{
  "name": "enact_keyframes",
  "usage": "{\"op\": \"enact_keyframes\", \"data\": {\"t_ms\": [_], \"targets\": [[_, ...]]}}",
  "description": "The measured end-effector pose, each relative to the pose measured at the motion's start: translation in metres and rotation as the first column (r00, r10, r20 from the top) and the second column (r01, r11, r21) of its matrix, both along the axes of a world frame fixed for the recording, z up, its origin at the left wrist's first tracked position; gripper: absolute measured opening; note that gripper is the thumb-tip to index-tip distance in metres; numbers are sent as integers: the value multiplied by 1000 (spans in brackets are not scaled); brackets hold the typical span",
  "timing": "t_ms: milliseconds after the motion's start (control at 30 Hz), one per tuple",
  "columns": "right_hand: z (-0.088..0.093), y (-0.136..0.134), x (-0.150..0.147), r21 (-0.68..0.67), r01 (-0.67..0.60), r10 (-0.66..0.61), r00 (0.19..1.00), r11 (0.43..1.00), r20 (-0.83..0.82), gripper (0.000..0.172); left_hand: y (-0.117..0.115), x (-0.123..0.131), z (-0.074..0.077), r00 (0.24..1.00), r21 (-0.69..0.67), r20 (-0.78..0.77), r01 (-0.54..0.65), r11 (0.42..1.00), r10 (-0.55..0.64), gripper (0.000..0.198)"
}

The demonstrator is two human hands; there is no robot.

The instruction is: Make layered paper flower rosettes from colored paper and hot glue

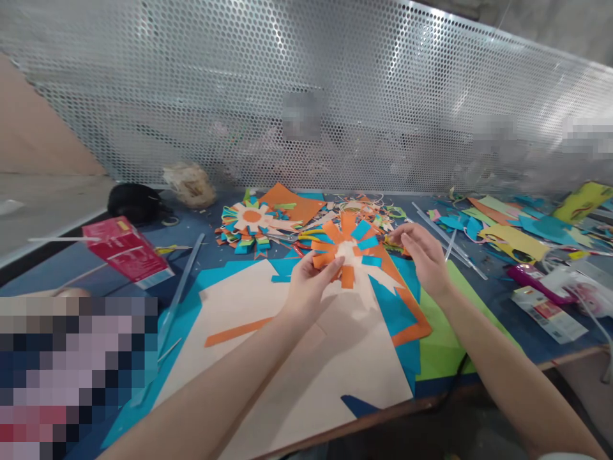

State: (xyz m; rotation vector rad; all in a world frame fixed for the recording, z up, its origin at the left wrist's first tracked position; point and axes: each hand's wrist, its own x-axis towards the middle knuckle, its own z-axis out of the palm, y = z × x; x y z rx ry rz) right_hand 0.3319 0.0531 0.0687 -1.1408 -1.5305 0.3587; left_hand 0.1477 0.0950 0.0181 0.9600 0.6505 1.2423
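A perforated metal screen [335, 64] filled the bkgd behind a dark blue table [500, 306] strewn w/ craft supplies. Directly in front of the person lay a large white sheet [268, 396], atop blue paper [218, 275] that stuck out on both sides; a bright green sheet [445, 351] lay to the R. Colored paper scraps [541, 223] spread over the far R end, & a red carton [127, 249] sat at L, near a clear plastic strip [184, 281].

Center: the person's right hand [424, 255] was raised just R of the work, fingers bent & tips close; can't tell if it pinched anything. The left hand [311, 275] pinched a paper flower [347, 253] btwn thumb & fingers, holding it up over the far part of the white sheet. Orange & blue loops ringed its white middle, orange mostly at L & top, blue at R.

A second flower [252, 217], w/ an orange center & multicolored petals, lay beyond the left hand, slightly L. Smallest item: an orange strip [237, 332], flat on the white sheet, partly hidden by the left arm.
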Motion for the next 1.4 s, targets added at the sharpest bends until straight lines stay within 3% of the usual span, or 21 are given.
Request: {"op": "enact_keyframes", "data": {"t_ms": [200, 333, 400, 500, 700, 833, 900, 967, 1033, 1133, 1200, 1267, 1333, 1400], "targets": [[-2, 0, -6, -245, -121, 171, 966, 962, 196, 25, 3, 2, 3, 989, -93, 140, -29, 995, 42, 31], [-8, 0, -11, -412, -25, 171, 931, 911, 321, 26, 2, 2, 3, 994, -67, 107, -11, 998, 18, 32], [-12, 1, -12, -441, -52, 190, 942, 896, 275, 26, 1, 2, 1, 997, -42, 73, 7, 999, -4, 31], [-15, 3, -13, -460, -207, 279, 956, 863, 94, 20, 1, 2, 0, 998, -24, 63, 33, 999, -31, 30], [-13, 4, -14, -420, -109, 107, 994, 901, -28, 19, 3, 1, 4, 995, 38, 4, 95, 995, -95, 34], [-9, 4, -11, -313, -20, 4, 999, 950, -51, 16, 5, -6, 7, 960, 202, -280, 88, 975, -29, 38], [-8, 5, -6, -226, 55, -67, 997, 973, -46, 17, 6, -13, 10, 827, 335, -559, 167, 927, 54, 43], [-7, 6, -1, -160, 108, -117, 992, 981, -48, 18, 3, -18, 15, 528, 384, -833, 342, 858, 162, 44], [-8, 9, 3, -135, 132, -142, 987, 982, -69, 18, -4, -20, 21, 224, 339, -939, 479, 810, 261, 37], [-12, 14, 7, -145, 110, -127, 985, 983, -117, 18, -23, -13, 30, -36, 289, -924, 587, 756, 381, 27], [-15, 18, 9, -155, 92, -112, 985, 984, -130, 17, -37, -6, 35, -170, 240, -881, 643, 727, 441, 29], [-18, 20, 11, -158, 102, -122, 985, 982, -123, 17, -48, 0, 37, -247, 191, -843, 694, 694, 478, 37], [-19, 22, 13, -157, 125, -143, 983, 980, -115, 18, -53, 2, 37, -263, 156, -836, 728, 668, 482, 48], [-20, 24, 16, -156, 152, -169, 980, 976, -103, 21, -52, 0, 34, -204, 192, -861, 717, 671, 465, 50]]}}
